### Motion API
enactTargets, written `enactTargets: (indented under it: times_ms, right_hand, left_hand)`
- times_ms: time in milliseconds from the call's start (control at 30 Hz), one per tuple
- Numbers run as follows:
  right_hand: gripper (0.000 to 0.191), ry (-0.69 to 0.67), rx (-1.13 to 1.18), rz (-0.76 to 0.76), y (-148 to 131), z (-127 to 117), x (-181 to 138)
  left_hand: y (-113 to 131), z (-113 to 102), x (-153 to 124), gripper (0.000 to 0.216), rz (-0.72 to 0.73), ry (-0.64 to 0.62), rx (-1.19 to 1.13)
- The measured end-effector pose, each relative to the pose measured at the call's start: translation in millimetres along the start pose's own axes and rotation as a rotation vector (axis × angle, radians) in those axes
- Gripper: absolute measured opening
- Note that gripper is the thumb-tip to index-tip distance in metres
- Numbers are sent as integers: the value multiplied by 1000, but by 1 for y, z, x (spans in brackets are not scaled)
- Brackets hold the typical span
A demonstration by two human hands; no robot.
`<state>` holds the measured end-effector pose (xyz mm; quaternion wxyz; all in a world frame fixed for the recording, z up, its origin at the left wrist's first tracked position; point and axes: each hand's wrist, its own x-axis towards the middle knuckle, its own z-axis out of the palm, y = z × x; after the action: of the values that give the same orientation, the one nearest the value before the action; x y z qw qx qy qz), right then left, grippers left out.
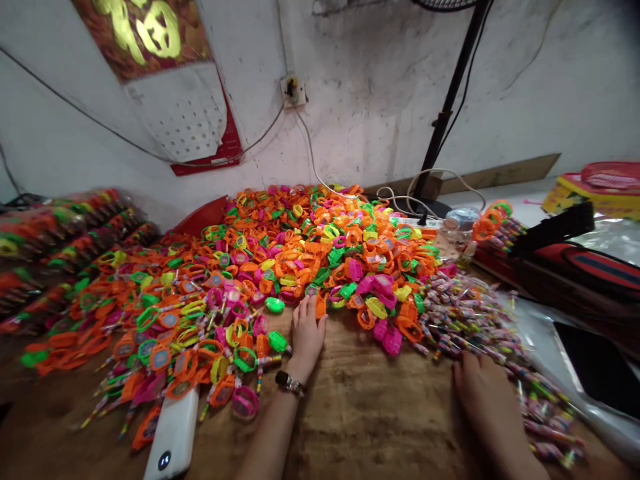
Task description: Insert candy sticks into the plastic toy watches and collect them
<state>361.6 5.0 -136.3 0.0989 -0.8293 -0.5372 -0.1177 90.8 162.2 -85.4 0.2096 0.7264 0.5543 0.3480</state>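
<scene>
My left grip (307,330) rests at the near edge of a heap of toy watches (295,257) on the table (370,407), fingertips at an orange watch (321,308); I cannot tell whether they close on it. My right grip (480,387) is against the pile of striped sticks (470,313), right of the watches; its fingertips are hidden, so I cannot tell if it holds any. Clear plastic bags (65,233) at far left are packed with rows of colourful pieces. At far right, the contents of a yellow box (595,195) are hidden.
</scene>
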Motion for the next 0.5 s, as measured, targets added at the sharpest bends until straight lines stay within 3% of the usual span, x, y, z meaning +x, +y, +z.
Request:
enactTargets:
  times_ms: [200,300,400,500]
  right_hand:
    - [21,-20,33,-42,0,-4,-1]
    - [26,92,186,-2,-5,-8,-2]
    - [29,233,620,158,-28,-25,-4]
    - [30,186,1220,274,-65,-56,-7]
  left_hand:
    - [17,1,-29,36,-69,-70,-378]
    - [31,-9,-39,42,-160,-100,-608]
    - [48,-24,-47,47,-252,-200,-855]
    - [66,-40,-52,52,-463,-323,-1199]
